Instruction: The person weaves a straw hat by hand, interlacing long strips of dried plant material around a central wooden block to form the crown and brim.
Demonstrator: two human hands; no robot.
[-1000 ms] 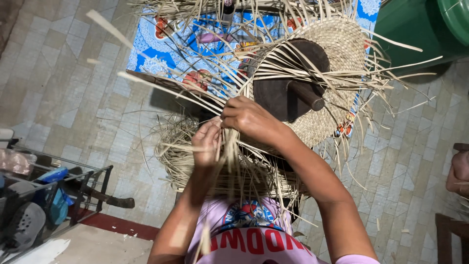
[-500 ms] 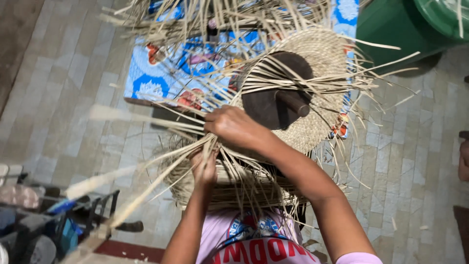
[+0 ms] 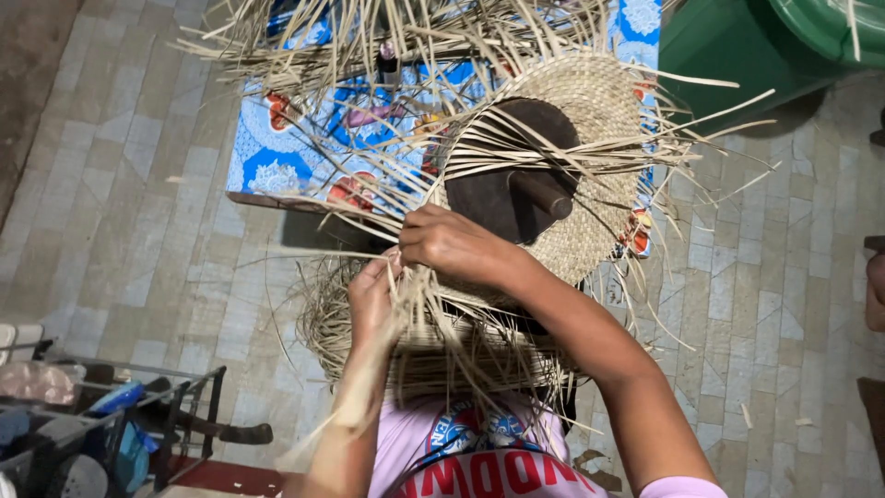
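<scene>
head view, looking straight down. woven straw piece (image 3: 590, 101), round and pale, sits over a dark brown wooden form (image 3: 498, 189) with a short peg at its 3 o'clock side; together they fill the centre of the frame toward 1 o'clock. loose unwoven straw strands (image 3: 516, 148) fan out from the woven rim in all directions, thickest toward 9 and 12 o'clock.

right hand (image 3: 452, 244): at the 7 o'clock edge of the form, knuckles up, fingers curled and pinched onto several strands. grip closed on straw.

left hand (image 3: 371, 300): just at 8 o'clock of the right hand, nearly touching it, fingers bunched around a few strands that run down along the forearm toward 7 o'clock. also closed on straw; the strand in front of the wrist is blurred.

below both hands, toward 6 o'clock, a second mass of woven straw and hanging ends (image 3: 442, 350) lies over the lap, above a pink printed shirt (image 3: 479, 461).

surroundings: blue patterned cloth (image 3: 295, 138) under the straw at 11 o'clock; small dark bottle (image 3: 387, 60) standing on it at 12 o'clock, partly hidden by strands. green plastic tub (image 3: 737, 46) at 2 o'clock. metal rack (image 3: 120, 424) with mixed items at 8 o'clock. floor of pale grey tiles (image 3: 138, 231).
</scene>
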